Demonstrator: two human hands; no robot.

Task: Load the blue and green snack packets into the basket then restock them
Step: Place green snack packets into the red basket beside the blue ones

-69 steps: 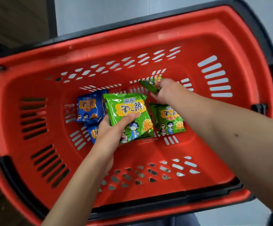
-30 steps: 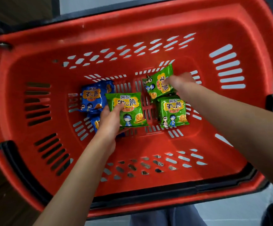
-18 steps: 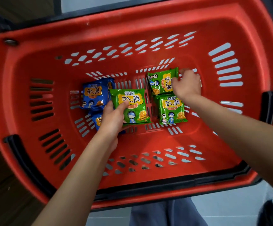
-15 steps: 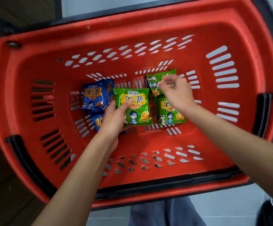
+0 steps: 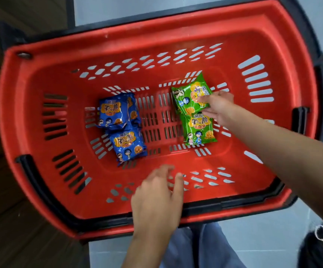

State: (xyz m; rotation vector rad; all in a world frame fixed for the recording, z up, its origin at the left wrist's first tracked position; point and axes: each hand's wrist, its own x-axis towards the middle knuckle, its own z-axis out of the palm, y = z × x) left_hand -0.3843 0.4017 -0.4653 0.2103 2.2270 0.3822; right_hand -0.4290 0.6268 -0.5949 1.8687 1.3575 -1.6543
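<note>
Head view: the left hand (image 5: 156, 198), gripping a green packet half a second ago, has drawn back empty, fingers spread, over the near wall of the basket (image 5: 176, 31). The right hand (image 5: 217, 107) lays straight fingers on the tilted topmost of the green packets (image 5: 199, 130) at floor right. The blue packets (image 5: 116, 113) lie left. Loading looks complete, restocking next.

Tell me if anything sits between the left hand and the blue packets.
Nothing visible does. The left hand is open over the near wall of the basket; only bare floor lies before the nearer blue packet.
</note>
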